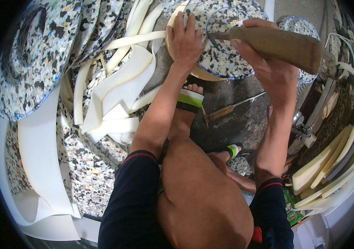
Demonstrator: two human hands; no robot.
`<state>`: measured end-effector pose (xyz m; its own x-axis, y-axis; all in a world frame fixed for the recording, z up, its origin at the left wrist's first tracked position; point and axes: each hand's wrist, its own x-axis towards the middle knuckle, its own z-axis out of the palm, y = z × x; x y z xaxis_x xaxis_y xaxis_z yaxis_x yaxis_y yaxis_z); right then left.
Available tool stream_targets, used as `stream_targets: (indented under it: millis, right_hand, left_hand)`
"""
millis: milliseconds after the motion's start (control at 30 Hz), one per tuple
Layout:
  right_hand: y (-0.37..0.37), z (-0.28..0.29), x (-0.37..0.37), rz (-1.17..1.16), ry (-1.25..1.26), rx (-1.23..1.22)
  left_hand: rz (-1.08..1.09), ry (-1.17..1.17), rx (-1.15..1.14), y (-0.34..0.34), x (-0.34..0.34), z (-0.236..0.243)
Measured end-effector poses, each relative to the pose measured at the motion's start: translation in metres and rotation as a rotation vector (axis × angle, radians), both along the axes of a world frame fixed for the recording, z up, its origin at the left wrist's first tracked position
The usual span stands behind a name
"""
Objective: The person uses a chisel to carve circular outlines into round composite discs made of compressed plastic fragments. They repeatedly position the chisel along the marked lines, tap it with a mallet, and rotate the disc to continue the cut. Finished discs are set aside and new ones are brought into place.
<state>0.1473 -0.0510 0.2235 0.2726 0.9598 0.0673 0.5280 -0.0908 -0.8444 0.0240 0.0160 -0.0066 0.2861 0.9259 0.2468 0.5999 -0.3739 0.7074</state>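
Observation:
A round slab of black-and-white speckled foam (226,62) lies at the far middle, with a curved blue line drawn on it. A pale tan round piece (211,76) shows under its left and near edges. My left hand (186,43) rests on the left part of this stack, its fingers stretched out. In my right hand (270,68) is a knife (276,45) with a thick wooden handle. The short dark blade points left, its tip at the speckled foam near the blue line. How deep the tip goes, I cannot tell.
Speckled foam slabs (31,62) lean at the far left beside white foam offcuts (119,85). A wooden-handled tool with a thin metal shaft (222,113) lies on the dark floor (231,128) between my feet. Curved cream foam strips (324,162) are stacked at the right.

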Motion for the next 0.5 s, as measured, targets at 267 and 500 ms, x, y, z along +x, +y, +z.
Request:
stream_targets:
  millis: [267,500]
  right_hand:
    - [0.002,-0.001,0.003,0.018,-0.039,0.028]
    - [-0.003,0.004,0.009,0.06,-0.074,0.105]
  left_hand:
    - [0.002,0.034,0.043,0.0,0.002,-0.003]
    - [0.001,0.016,0.023,0.0,0.0,-0.003]
